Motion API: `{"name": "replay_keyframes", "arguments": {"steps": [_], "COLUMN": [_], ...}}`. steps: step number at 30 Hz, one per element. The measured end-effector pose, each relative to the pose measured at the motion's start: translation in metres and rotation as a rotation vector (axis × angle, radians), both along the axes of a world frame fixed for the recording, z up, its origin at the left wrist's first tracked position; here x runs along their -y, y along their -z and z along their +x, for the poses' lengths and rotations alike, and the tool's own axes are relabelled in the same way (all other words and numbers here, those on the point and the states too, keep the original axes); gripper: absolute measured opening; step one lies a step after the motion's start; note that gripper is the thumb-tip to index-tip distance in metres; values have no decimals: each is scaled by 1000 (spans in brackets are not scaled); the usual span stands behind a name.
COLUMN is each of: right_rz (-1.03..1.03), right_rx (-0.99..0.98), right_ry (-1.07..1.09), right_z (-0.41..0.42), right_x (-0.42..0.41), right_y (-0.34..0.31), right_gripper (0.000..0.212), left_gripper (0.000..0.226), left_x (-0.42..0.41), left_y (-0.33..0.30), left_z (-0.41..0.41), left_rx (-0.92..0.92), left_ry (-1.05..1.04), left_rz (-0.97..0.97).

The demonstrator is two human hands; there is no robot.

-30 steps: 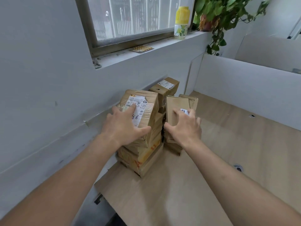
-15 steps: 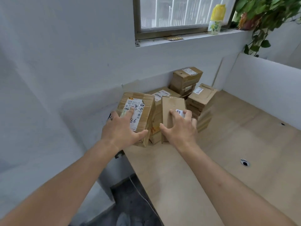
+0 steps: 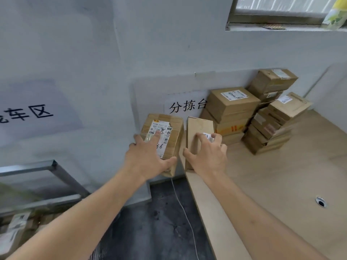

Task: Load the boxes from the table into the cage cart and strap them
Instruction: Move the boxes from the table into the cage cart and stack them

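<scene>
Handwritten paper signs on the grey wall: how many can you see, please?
2: one white paper sign behind the stacked brown cardboard boxes, another white paper sign at left, cut off.

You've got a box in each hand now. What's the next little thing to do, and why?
Probably swing both boxes left and down toward the cart. The left hand grips the labelled box already off the table edge, over the floor; the right hand grips the plain box at the edge. The cart's metal frame sits at lower left.
</scene>
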State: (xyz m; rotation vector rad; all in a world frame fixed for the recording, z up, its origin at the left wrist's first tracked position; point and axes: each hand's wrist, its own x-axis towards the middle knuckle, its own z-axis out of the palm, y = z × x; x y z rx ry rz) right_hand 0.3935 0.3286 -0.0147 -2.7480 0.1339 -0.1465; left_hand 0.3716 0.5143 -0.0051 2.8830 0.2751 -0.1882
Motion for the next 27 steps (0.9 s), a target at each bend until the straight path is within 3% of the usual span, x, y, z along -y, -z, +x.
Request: {"name": "replay_keyframes", "arguments": {"steps": [12,27], "right_rz": [-125,-62], "right_rx": [-91,-173], "right_ry": [-186,-583], "right_z": [-66,-100], "right_x": [-107,-231], "right_y": [22,55], "right_gripper": [64,67], "left_gripper": [112,113], "left_x": [-97,-187], "left_y": [33,58], "left_z": [-99,-187], "left_rx": [-46,-120], "left_ry": [-200,-603], "left_rz": [-63,-108]}}
